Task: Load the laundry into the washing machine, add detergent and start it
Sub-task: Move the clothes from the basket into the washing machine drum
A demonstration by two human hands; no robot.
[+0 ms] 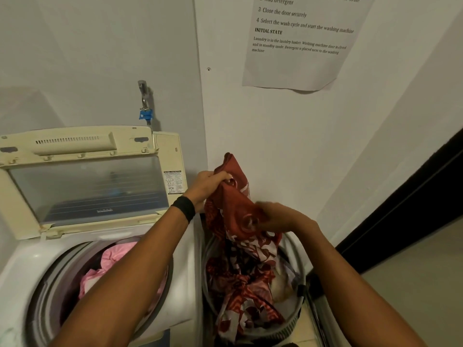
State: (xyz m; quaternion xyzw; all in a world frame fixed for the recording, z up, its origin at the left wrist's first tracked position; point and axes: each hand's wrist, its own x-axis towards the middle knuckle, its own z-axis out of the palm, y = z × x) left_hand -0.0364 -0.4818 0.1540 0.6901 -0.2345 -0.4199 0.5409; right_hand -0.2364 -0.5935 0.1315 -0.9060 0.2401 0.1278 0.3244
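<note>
A top-loading washing machine [30, 266] stands at the lower left with its lid [82, 176] raised. Pink laundry [112, 256] lies in the drum, partly hidden by my left forearm. To the right stands a round laundry basket [295, 319] holding a red and white patterned cloth [240, 279]. My left hand [208, 186] grips the upper end of that cloth, lifted above the basket. My right hand [280, 216] grips the same cloth lower down, just above the basket's rim. I see no detergent.
A tap with a blue fitting [145, 113] sticks out of the wall behind the machine. A printed instruction sheet [300, 41] hangs on the wall above the basket. A dark door edge [413, 201] runs along the right, with pale floor [413, 284] beneath.
</note>
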